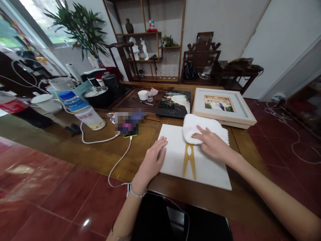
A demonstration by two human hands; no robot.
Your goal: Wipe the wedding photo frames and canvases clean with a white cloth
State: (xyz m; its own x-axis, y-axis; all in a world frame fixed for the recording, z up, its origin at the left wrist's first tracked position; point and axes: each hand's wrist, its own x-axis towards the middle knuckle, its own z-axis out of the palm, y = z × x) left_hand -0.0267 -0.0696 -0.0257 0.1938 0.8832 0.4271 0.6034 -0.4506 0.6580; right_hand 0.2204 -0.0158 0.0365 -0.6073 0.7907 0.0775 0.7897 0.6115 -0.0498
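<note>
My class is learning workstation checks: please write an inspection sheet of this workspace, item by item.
Surface: brown wooden table.
Things in use: white cloth and gold A-shaped piece, both on white board.
Clutter: red-labelled bottle, lidded black pot, framed picture.
Hands: left hand on the board's left edge; right hand on the cloth.
Cables: white cables on the table, left of the board.
Surroundings: leafy plant, display shelves, red tiled floor.

Board (172, 135): on the table (139, 150), right of the phone (130, 130)
Cloth (197, 124): on the board, under the right hand (212, 142)
Left hand (152, 159): on the board's left edge
Framed picture (222, 105): behind the cloth
</note>
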